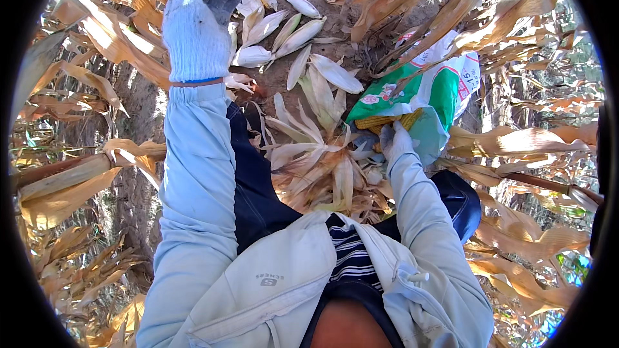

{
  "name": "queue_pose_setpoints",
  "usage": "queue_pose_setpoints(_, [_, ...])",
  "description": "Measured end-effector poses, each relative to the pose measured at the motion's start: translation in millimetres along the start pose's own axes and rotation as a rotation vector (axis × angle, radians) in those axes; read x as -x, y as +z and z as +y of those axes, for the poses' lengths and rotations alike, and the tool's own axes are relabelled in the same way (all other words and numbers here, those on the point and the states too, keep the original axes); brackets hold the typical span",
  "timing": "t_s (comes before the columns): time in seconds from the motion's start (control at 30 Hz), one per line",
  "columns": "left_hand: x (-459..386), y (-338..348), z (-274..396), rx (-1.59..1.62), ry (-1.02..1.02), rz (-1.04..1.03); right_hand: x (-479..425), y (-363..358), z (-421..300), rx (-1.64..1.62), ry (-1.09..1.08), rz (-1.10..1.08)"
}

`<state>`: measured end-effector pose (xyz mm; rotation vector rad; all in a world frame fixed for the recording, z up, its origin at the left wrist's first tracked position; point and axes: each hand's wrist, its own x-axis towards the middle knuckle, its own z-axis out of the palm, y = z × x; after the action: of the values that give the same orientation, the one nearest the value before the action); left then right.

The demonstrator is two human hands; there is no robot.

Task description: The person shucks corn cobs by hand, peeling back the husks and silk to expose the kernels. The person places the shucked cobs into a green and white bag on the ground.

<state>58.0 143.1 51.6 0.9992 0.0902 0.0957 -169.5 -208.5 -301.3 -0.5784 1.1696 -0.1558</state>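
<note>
My left hand (200, 24), in a white knit glove with grey-coated fingers, is at the upper left with its fingers curled. Whether anything is inside them is hidden. Beside it, several corn ears in pale husks (263, 29) lie on bare soil. My right hand (397, 142), also gloved, is at the mouth of a green and white woven sack (404, 92). Its thumb is against the husked yellow corn ears (377, 123) there; its other fingers are partly hidden, so its grip is unclear. A heap of peeled husks (324, 164) lies between my legs.
Dry corn stalks and leaves crowd both sides. One thick stalk (67, 174) slants in at the left; another stalk (541, 183) crosses at the right. Dry leaves (435, 24) hang over the sack. More unpeeled ears (336, 72) lie just beyond the husk heap.
</note>
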Motion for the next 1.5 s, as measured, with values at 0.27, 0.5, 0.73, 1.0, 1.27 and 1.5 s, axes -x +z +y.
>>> queue_pose_setpoints(0.27, [-10.4, -37.4, 10.4, 0.111, 0.137, -0.019, 41.8, 62.7, 87.6, 0.496, 0.076, -0.259])
queue_pose_setpoints(0.5, [-19.4, -79.6, 32.2, 0.237, 0.076, -0.167, -5.9, 155.2, 152.5, 0.979, -0.067, -0.579])
queue_pose_setpoints(0.73, [-8.6, -74.2, 32.6, 0.191, 0.067, 0.018, -45.4, 297.9, 182.9, 1.523, -0.830, -0.763])
queue_pose_setpoints(1.0, [-19.8, -94.0, 40.3, 0.291, -0.015, 0.046, -55.2, 426.4, 208.5, 1.913, -1.061, -0.687])
queue_pose_setpoints(1.27, [-23.0, -113.6, 39.6, 0.403, -0.007, 0.155, -51.1, 424.8, 228.4, 2.139, -1.100, -0.721])
queue_pose_setpoints(1.5, [-20.9, -113.6, 37.3, 0.444, -0.018, 0.158, -25.4, 421.7, 252.6, 1.829, -1.251, -0.895])
